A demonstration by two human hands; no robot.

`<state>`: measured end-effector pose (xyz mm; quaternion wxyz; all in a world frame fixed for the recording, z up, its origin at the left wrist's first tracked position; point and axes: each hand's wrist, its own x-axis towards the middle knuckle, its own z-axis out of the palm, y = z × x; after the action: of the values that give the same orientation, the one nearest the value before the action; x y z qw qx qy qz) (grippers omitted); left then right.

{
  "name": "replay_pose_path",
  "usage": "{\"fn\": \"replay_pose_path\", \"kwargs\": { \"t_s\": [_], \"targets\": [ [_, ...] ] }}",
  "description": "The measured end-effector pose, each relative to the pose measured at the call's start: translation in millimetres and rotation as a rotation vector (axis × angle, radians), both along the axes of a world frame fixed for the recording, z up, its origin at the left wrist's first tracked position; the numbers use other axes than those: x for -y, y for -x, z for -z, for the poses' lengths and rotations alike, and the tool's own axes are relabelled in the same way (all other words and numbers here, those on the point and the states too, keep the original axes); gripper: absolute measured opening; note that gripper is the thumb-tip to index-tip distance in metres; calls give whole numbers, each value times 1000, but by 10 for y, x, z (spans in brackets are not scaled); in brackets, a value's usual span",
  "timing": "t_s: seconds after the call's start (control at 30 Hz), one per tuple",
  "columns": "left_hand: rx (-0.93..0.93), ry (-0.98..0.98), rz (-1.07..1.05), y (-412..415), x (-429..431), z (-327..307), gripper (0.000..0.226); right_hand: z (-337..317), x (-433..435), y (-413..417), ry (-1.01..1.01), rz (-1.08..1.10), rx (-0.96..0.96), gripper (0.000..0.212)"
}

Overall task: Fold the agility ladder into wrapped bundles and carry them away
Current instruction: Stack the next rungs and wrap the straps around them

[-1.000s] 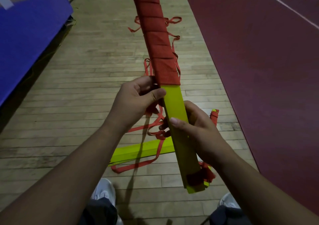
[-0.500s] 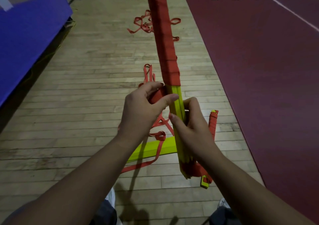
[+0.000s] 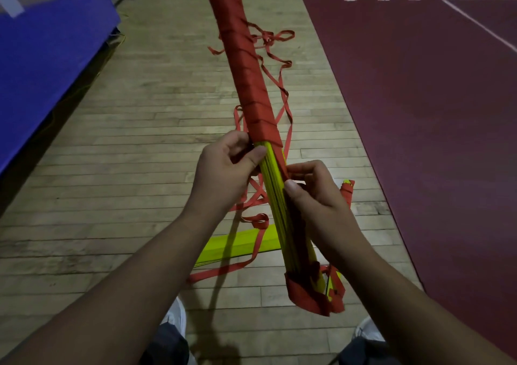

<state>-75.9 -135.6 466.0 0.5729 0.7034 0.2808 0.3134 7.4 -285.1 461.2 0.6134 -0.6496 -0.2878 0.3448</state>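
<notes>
The far end of the ladder bundle (image 3: 272,181) had swung left since the frame before, and its stacked yellow edges showed more fully. It was held above the wooden floor (image 3: 117,152), slanting from near right to far left. The red strap (image 3: 246,65) was wound around its far length. The left hand (image 3: 223,177) gripped it just below the wrapping, fingers curled behind and thumb pressed on the yellow edges. The right hand (image 3: 319,208), just nearer, pinched the strap's free run against the rungs between thumb and forefinger. Loose strap loops trailed on the floor. A second yellow stack (image 3: 243,240) lay below the hands. A blue mat (image 3: 42,71) stood far left.
</notes>
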Motion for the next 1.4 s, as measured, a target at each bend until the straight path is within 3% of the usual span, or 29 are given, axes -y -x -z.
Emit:
{"fn": "replay_pose_path", "kwargs": {
  "t_s": [0.1, 0.23, 0.33, 0.43, 0.57, 0.73, 0.93, 1.1, 1.17, 1.27, 1.33, 1.4],
  "targets": [
    [41, 89, 11, 8, -3, 9, 10, 4, -10, -65, -10, 40, -230, 26],
    [74, 133, 51, 12, -19, 15, 11, -30, 0, -105, 8, -146, -399, 30],
    [70, 127, 112, 25, -36, -36, 14, -38, 8, -92, -52, -185, -432, 32],
    [-76, 38, 148, 48, -109, -93, 12, -22, 26, -75, -131, -144, -427, 25],
    [-224, -2, 175, 60, -171, -85, 16, -50, 42, -99, -35, -24, -223, 15],
    [-109, -199, 15, 37, 36, -79, 10, -38, 12, -61, 102, 58, 42, 21],
    [-106, -207, -132, 49, 153, -97, 62, 32, -28, 62, 86, -15, 137, 30],
    [-153, -171, -110, 31, 74, -75, 52, 85, -34, 60, 90, -63, 170, 32],
    [-127, -89, -69, 33, 3, -66, 49, 81, -28, 16, 57, -61, 99, 33],
    [-40, 39, 10, 16, -76, -49, 34, 61, -30, -60, -18, -44, -201, 38],
    [22, 107, 86, 5, -75, -25, 21, 32, -20, -101, -21, -106, -373, 42],
    [53, 161, 114, 3, -77, 14, 22, -4, 3, -111, -31, -199, -499, 35]
  ]
}}
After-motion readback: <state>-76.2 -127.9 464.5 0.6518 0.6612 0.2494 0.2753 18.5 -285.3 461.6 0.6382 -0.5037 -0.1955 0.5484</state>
